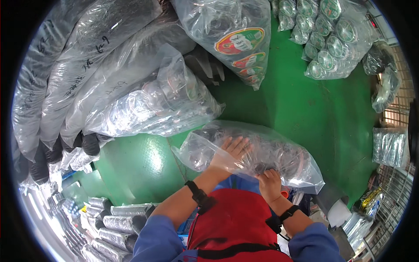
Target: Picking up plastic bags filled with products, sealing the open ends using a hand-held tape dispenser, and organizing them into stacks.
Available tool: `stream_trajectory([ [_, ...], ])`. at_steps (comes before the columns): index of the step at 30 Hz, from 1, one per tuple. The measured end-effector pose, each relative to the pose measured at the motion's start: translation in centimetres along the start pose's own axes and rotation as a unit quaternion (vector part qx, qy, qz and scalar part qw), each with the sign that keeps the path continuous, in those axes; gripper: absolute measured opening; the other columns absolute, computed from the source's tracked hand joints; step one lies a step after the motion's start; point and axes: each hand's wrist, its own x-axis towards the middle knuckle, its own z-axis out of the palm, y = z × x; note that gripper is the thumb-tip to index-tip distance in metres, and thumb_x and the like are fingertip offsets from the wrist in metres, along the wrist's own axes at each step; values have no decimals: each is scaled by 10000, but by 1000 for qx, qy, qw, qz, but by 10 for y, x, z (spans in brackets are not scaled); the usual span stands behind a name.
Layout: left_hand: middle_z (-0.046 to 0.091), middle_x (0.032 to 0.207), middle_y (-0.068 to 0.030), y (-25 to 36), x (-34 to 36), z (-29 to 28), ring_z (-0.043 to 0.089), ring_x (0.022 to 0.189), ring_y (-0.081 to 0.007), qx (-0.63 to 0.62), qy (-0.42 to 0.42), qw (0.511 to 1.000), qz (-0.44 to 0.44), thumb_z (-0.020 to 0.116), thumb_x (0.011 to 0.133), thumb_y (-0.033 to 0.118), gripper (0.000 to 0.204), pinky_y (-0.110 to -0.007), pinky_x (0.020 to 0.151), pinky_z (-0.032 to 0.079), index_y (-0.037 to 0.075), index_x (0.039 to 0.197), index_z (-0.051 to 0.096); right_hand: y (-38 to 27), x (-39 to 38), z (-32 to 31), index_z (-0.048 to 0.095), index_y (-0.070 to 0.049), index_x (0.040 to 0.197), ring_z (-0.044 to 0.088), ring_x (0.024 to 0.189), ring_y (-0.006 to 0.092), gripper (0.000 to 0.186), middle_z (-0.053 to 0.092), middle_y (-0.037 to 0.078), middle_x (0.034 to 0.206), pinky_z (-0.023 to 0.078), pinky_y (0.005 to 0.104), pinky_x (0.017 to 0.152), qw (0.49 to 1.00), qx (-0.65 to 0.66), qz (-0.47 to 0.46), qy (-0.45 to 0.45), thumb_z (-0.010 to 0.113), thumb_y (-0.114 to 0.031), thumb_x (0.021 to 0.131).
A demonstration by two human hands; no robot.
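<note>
A long clear plastic bag (292,157) holding indistinct rounded items lies crosswise in front of me, low in the head view. My left hand (227,157) rests on its left-middle part with fingers stretched out and apart, pressing on the plastic. To the right, my right hand (268,183) has its fingers bent over the near edge of the same bag, gripping it. Just beyond, a larger clear bag of bundled items (144,107) lies at the upper left, apart from both hands.
Tall grey wrapped rolls (61,74) fill the left. A bag with red-green labels (222,22) and bagged round discs (331,48) lie beyond. Wrapped bundles (120,222) sit lower left. A wire rack (393,196) lines the right edge of the green floor (318,113).
</note>
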Motion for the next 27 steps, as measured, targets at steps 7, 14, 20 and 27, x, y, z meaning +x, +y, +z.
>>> stream_trajectory([
  [7,487,1362,-195,-3,-44,-44,449,1279,-354,-106,15,987,-122,597,854,226,553,-456,1098,334,-17,1330,457,14,12,9,661,-105,703,539,698,266,65,498,47,698,427,410,654,999,-5,10,48,715,-74,718],
  [14,511,1343,-173,-78,-60,-36,501,1234,-334,-21,51,962,-269,576,868,225,520,-434,1062,395,42,1345,481,16,25,9,648,-126,661,520,684,288,123,479,60,675,413,417,632,998,-13,22,48,731,-52,714],
  [20,517,1363,-147,-121,-103,-28,477,1266,-342,-120,90,969,-196,606,854,216,520,-427,1094,360,86,1350,515,18,33,10,645,-117,655,526,693,285,126,473,59,663,412,423,638,998,-3,13,60,729,-54,724],
  [27,433,1425,-235,-123,-152,-95,387,1343,-403,-51,270,901,-335,572,899,164,476,-497,1132,276,17,1348,510,26,44,16,672,-116,738,535,693,275,79,487,43,678,421,425,653,997,-2,12,71,700,-43,724],
])
